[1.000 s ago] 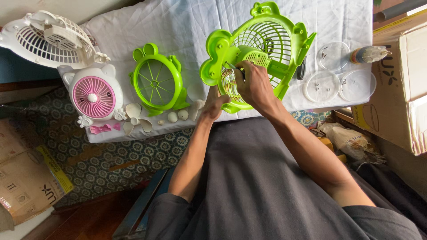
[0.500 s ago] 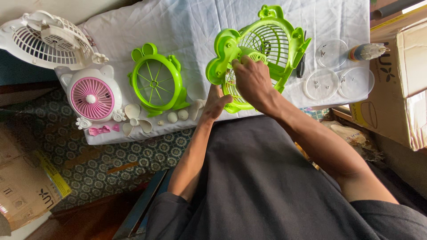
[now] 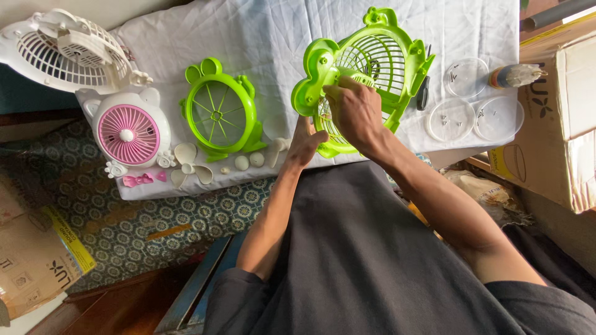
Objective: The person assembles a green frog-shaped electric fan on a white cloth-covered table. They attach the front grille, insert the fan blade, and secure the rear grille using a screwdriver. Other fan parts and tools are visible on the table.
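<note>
Item 1: lime-green moulded plastic fan housing with slatted grille (image 3: 372, 68), upper centre of the frame, propped tilted on the white cloth-covered surface (image 3: 261, 31). My right hand (image 3: 355, 111) is closed over its middle, fingers pinching a small green part at the hub. My left hand (image 3: 305, 144) cups the lower rim from below, fingers half curled. I judge it light, stiff and hollow; the thin ribs look liable to snap, so the thick outer rim is the place to grip. The glossy finish may be slippery.

Item 2: second lime-green round frame with spokes and two ears (image 3: 220, 115), flat on the cloth, left of centre.

Item 3: white-and-pink small fan body (image 3: 127, 133), left; white three-blade propeller (image 3: 188, 166) just beside it, with small pale knobs.

Item 4: white ribbed fan cage (image 3: 62, 46), upper left.

Item 5: three clear round shallow dishes (image 3: 451, 119), right, holding tiny screws.

Item 6: brown cardboard box (image 3: 559, 124), right edge.
</note>
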